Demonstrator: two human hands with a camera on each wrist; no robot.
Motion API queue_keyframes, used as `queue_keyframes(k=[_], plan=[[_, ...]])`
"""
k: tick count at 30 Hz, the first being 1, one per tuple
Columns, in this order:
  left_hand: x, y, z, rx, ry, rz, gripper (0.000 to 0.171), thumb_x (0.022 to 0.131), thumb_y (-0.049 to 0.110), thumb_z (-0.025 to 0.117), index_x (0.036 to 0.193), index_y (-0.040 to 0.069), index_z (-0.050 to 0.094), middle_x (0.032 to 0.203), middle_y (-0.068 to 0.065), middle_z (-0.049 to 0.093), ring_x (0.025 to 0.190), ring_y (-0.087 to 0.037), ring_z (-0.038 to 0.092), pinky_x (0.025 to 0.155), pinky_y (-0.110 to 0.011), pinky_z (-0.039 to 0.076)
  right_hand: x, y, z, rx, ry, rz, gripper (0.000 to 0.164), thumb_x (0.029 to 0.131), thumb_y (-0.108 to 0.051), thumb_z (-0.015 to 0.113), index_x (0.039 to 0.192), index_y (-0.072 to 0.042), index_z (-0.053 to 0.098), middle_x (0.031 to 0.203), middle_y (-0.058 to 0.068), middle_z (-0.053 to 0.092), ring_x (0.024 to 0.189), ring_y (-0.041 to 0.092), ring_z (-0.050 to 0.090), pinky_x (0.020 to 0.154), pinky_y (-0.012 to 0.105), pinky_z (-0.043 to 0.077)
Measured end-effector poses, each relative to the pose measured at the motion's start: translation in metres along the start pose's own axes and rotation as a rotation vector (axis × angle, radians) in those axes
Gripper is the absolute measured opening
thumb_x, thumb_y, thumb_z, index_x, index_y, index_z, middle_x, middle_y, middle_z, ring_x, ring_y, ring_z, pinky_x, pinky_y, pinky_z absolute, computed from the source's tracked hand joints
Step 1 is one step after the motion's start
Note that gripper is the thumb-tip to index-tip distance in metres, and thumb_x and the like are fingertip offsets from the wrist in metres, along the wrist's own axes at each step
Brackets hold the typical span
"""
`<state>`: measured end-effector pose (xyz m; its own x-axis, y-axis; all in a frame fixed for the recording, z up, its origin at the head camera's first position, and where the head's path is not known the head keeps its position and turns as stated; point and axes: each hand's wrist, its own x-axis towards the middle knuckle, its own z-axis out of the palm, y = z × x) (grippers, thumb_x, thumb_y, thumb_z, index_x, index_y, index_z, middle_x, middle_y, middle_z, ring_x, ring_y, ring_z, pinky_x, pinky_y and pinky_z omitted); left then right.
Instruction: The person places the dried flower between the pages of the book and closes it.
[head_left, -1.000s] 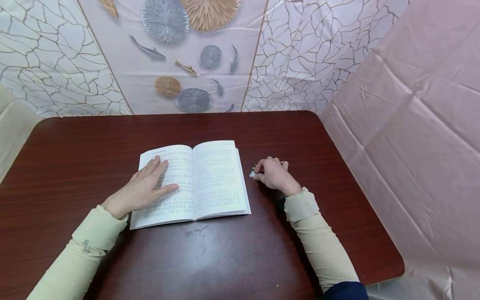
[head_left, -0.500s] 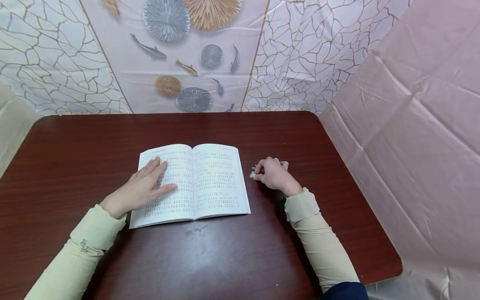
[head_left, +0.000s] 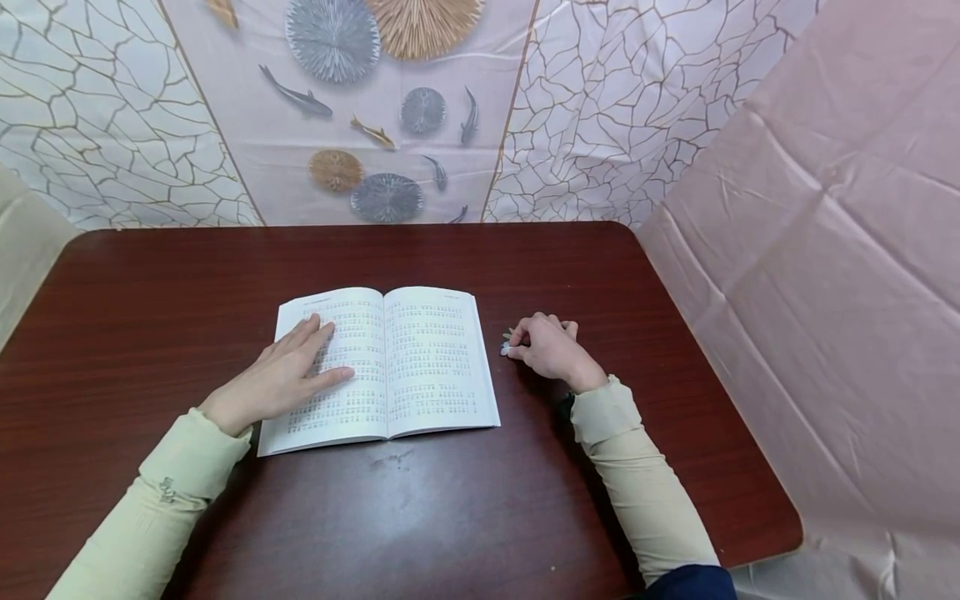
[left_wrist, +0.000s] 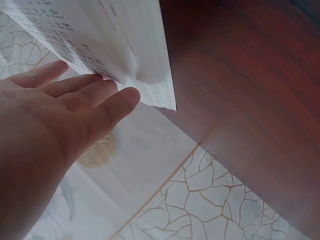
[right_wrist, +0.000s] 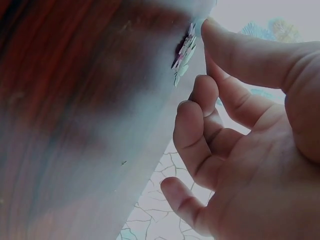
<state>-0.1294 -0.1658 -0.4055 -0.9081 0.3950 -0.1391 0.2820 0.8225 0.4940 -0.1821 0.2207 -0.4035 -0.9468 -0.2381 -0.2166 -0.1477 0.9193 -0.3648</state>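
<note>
Flower cutout (head_left: 506,350) looks pinched in the right hand (head_left: 553,350), just right of the open book (head_left: 433,375); left hand's (head_left: 273,385) farther off, fingers straight on the page.

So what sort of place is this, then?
Possibly a small curtained-off workspace indoors, though I can't be sure. Wrinkled, fish-patterned fabric hangs behind a dark red-brown table, plain pinkish fabric covers the right side, and an open book lies on the table.

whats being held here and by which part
The right hand appears to pinch the flower ornament by its right side; the left hand rests on the open book.
</note>
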Motion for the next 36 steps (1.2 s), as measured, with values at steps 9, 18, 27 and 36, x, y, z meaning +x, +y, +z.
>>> queue_keyframes(k=[9,18,27,36], plan=[[0.0007,-0.0022,0.0019,0.004,0.002,0.0,0.093,0.093,0.063,0.05,0.15,-0.006,0.025,0.156,-0.03,0.013,0.144,-0.045,0.012,0.108,-0.067,0.016,-0.0013,0.0017,-0.0011,0.02,0.009,-0.017,0.006,0.091,-0.021,0.07,0.089,-0.016,0.068,0.092,0.002,0.055,0.091,0.024,0.047,0.093,0.051,0.02],[0.0011,-0.0013,0.002,0.009,0.0,-0.002,0.093,0.093,0.062,0.051,0.15,-0.006,0.025,0.156,-0.031,0.013,0.144,-0.046,0.013,0.108,-0.067,0.017,-0.0028,0.0011,-0.0031,0.024,0.006,-0.021,0.006,0.093,-0.02,0.068,0.091,-0.014,0.069,0.092,0.002,0.055,0.092,0.024,0.048,0.092,0.051,0.02],[0.0019,-0.0007,0.002,0.005,-0.002,-0.003,0.093,0.092,0.063,0.05,0.15,-0.007,0.026,0.156,-0.031,0.014,0.144,-0.046,0.013,0.108,-0.067,0.017,-0.0038,0.0027,-0.0041,0.028,0.021,-0.026,0.004,0.093,-0.017,0.067,0.093,-0.013,0.069,0.091,0.003,0.056,0.09,0.025,0.048,0.09,0.05,0.021],[0.0023,-0.0014,0.0022,0.01,-0.006,-0.004,0.094,0.092,0.063,0.05,0.15,-0.007,0.025,0.156,-0.031,0.014,0.144,-0.046,0.013,0.109,-0.066,0.016,-0.0046,0.0041,-0.0047,0.055,0.035,-0.045,0.016,0.092,-0.004,0.058,0.104,-0.009,0.067,0.096,0.007,0.057,0.092,0.026,0.047,0.089,0.051,0.022]])
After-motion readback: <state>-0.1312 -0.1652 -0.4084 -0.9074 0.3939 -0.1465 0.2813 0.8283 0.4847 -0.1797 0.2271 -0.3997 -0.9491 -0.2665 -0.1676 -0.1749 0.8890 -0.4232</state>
